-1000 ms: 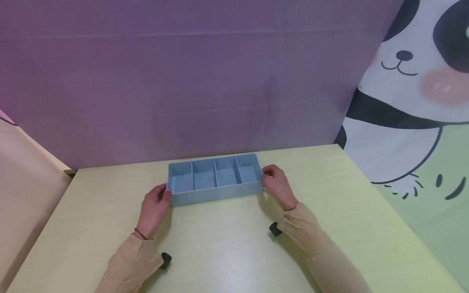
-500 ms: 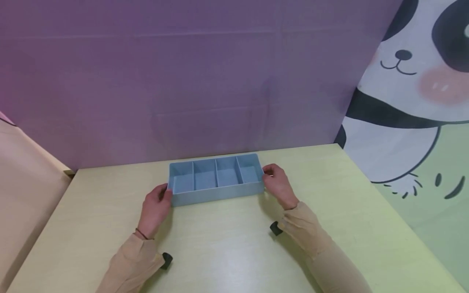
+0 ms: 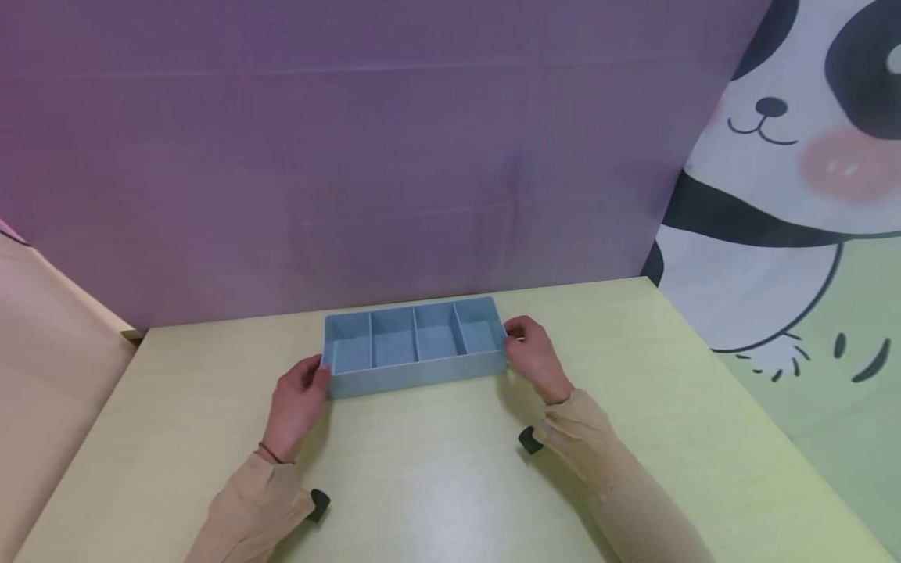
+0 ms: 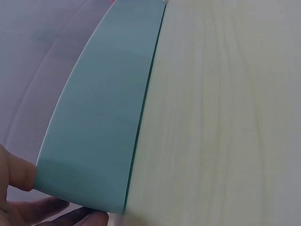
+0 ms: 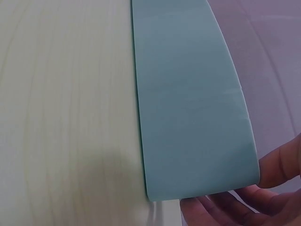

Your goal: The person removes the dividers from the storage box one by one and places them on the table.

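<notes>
A light blue divided storage box (image 3: 417,375) lies near the back of the table, its open side up. Thin walls split it into several compartments, and no contents show in them. At its left end my left hand (image 3: 296,405) grips the corner; the left wrist view shows the thumb (image 4: 21,174) at the upper edge and the other fingers against the end wall. My right hand (image 3: 538,360) holds the opposite end the same way, with the thumb (image 5: 281,167) by the rim in the right wrist view. Some fingertips are hidden behind the ends.
The pale wood table (image 3: 422,485) runs back to a purple backdrop (image 3: 394,172) just behind the box. A wall with a panda picture (image 3: 767,203) stands at the right. Small black pieces (image 3: 530,440) stick out from both sleeves.
</notes>
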Demonstrator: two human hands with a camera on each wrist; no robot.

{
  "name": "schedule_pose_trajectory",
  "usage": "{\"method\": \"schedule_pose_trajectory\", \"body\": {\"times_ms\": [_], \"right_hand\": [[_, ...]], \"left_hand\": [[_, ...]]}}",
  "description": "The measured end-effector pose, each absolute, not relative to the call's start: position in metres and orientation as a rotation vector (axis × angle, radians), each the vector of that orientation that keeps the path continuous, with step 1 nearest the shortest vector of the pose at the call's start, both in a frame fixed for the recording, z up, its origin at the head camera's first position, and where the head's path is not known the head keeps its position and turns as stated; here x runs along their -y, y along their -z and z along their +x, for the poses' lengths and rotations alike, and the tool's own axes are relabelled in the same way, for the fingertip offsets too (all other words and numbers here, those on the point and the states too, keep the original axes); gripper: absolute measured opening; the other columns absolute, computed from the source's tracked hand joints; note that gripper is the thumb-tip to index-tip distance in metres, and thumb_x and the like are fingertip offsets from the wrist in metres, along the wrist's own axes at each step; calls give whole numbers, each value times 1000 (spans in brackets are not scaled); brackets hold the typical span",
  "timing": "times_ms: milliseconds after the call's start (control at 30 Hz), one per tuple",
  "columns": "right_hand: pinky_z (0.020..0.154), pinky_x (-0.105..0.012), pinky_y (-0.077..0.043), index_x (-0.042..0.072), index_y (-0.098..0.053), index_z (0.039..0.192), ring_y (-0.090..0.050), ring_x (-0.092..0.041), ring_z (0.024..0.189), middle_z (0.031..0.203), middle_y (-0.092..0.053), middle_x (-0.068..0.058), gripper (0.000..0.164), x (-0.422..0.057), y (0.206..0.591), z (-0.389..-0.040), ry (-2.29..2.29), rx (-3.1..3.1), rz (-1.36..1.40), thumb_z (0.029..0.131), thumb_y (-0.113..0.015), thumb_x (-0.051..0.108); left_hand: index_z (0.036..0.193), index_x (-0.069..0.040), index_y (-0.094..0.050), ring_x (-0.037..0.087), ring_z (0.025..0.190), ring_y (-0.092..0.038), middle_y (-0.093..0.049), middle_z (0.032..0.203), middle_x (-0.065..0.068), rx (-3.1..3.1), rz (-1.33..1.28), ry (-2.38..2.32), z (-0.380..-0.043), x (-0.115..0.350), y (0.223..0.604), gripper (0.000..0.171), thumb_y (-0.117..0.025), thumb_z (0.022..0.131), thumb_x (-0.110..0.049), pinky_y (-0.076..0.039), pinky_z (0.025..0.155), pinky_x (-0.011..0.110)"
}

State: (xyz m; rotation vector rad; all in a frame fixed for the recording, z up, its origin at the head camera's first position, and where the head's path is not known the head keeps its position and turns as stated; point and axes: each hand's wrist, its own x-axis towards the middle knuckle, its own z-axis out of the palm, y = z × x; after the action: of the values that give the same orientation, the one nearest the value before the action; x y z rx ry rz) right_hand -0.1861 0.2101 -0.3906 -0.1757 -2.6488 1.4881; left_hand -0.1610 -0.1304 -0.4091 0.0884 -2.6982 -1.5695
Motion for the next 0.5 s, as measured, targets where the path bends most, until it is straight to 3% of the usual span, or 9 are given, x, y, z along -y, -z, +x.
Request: {"method": "schedule_pose_trajectory", "body": {"times_ms": [500], "right_hand": [[78, -40, -46, -2, -50, 110, -49, -26, 91, 108, -55, -21, 32, -209, 391, -187, -1468, 2654, -168, 80, -45, 9]], "left_hand": [[129, 3, -39, 31, 113, -41, -44, 128, 25, 2658, 68, 1602, -166, 133, 418, 44, -40, 95, -25, -40, 93, 49]]}}
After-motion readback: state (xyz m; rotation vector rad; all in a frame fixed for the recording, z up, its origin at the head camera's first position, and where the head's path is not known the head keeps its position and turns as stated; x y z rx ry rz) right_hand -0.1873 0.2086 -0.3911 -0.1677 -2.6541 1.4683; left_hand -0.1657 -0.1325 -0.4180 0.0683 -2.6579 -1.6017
